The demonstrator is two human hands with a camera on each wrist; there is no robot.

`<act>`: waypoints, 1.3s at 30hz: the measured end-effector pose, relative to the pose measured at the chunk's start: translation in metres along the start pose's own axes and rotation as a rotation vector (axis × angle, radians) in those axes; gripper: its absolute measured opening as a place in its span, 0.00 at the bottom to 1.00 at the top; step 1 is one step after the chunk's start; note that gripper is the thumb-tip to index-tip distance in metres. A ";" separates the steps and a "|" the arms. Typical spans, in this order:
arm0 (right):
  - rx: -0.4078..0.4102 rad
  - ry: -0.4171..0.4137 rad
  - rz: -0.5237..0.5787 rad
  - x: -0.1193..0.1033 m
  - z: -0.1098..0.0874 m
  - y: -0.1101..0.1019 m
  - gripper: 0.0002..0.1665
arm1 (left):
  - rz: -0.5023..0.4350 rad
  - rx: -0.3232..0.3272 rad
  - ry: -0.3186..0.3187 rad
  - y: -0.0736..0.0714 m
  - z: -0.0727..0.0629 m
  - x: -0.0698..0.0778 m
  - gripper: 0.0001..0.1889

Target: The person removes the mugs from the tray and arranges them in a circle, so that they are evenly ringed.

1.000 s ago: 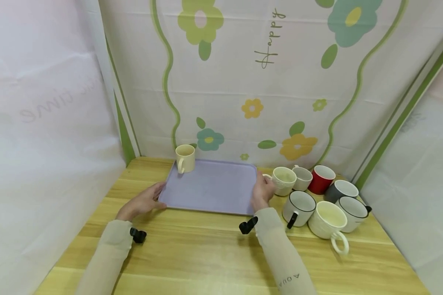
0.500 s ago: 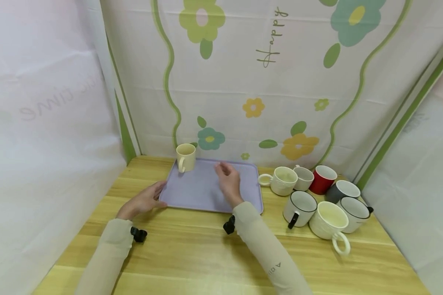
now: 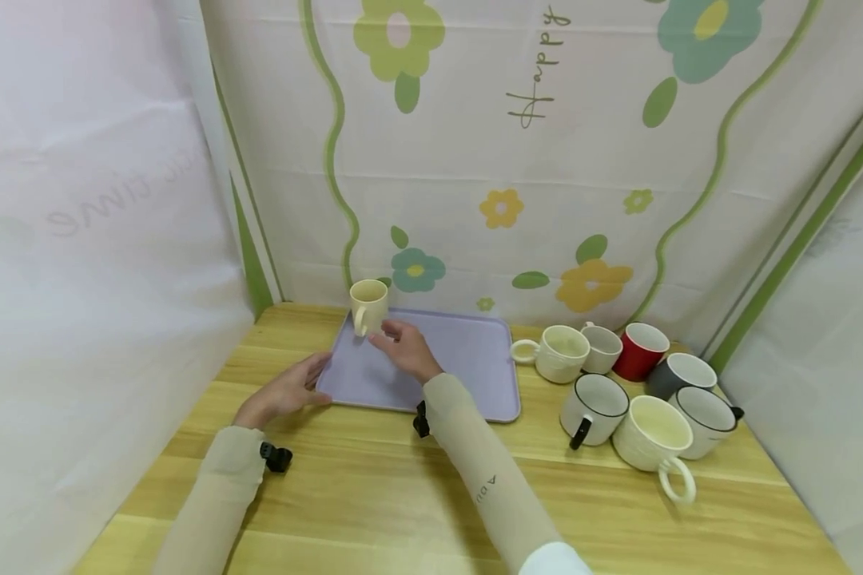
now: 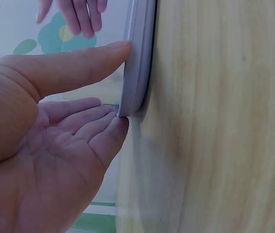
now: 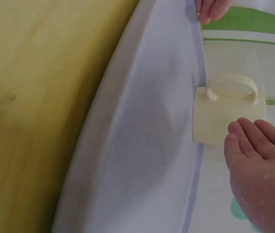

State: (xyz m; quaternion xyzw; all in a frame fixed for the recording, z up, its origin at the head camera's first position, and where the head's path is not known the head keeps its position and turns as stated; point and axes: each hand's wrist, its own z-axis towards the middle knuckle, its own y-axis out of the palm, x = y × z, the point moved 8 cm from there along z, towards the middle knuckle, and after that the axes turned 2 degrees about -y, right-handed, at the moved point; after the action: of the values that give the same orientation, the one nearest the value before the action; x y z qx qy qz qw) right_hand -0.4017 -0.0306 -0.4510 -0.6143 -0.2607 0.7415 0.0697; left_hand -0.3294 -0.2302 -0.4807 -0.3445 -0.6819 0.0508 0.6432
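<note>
A lavender tray (image 3: 467, 359) lies on the wooden table, with a cream mug (image 3: 370, 307) upright in its far left corner, handle toward the front. My left hand (image 3: 284, 394) rests at the tray's near left corner. In the left wrist view its thumb and fairly straight fingers touch the tray rim (image 4: 138, 58). Over the tray, my right hand (image 3: 406, 350) hovers just right of the cream mug, with nothing held. From the right wrist, its extended fingers (image 5: 244, 138) overlap the mug (image 5: 207, 119) in view; whether they touch it I cannot tell.
Several mugs stand to the right of the tray: a cream one (image 3: 557, 361) with its handle toward the tray, a red one (image 3: 636, 359), a black-rimmed white one (image 3: 591, 415) and a larger cream one (image 3: 643, 443). A floral cloth (image 3: 431, 160) hangs behind the table.
My right hand has let go of the tray's right edge and moved left across the tray to beside the cream mug. The left hand and the tray look still; the view has shifted slightly.
</note>
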 end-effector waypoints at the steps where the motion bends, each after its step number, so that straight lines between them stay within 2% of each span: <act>1: -0.011 0.004 -0.006 0.001 0.002 0.002 0.40 | 0.000 0.000 0.001 0.000 0.001 0.000 0.47; 6: -0.058 -0.003 0.012 0.001 0.010 0.018 0.38 | 0.006 0.001 0.012 0.000 0.002 0.000 0.47; 12: -0.124 0.025 0.162 -0.002 0.013 0.037 0.44 | 0.007 0.007 0.009 -0.001 0.003 -0.003 0.47; 15: -0.105 0.043 0.201 -0.001 0.014 0.038 0.45 | 0.007 0.006 0.011 -0.001 0.004 -0.003 0.47; 20: -0.027 0.100 0.224 0.002 0.012 0.028 0.34 | 0.006 0.003 0.010 0.000 0.004 -0.003 0.48; 22: -0.023 0.129 0.219 0.003 0.009 0.025 0.32 | 0.000 0.004 0.003 -0.001 0.004 -0.005 0.48; 25: -0.084 0.150 0.208 0.001 0.004 0.029 0.35 | -0.013 -0.001 0.007 -0.002 0.004 -0.005 0.47; 29: -0.190 0.169 0.275 -0.005 -0.008 0.038 0.30 | -0.018 -0.009 0.020 -0.001 0.003 -0.003 0.47; 33: -0.210 0.205 0.369 -0.007 -0.017 0.040 0.23 | -0.011 -0.004 0.012 -0.003 0.003 -0.002 0.48; 39: -0.253 0.265 0.463 0.000 -0.027 0.036 0.20 | -0.005 -0.007 0.015 -0.002 0.004 -0.002 0.48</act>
State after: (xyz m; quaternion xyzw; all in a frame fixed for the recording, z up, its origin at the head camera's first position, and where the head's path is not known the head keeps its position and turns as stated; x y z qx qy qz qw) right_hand -0.3684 -0.0540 -0.4707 -0.7528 -0.1925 0.6126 -0.1449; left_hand -0.3338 -0.2311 -0.4820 -0.3455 -0.6779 0.0443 0.6473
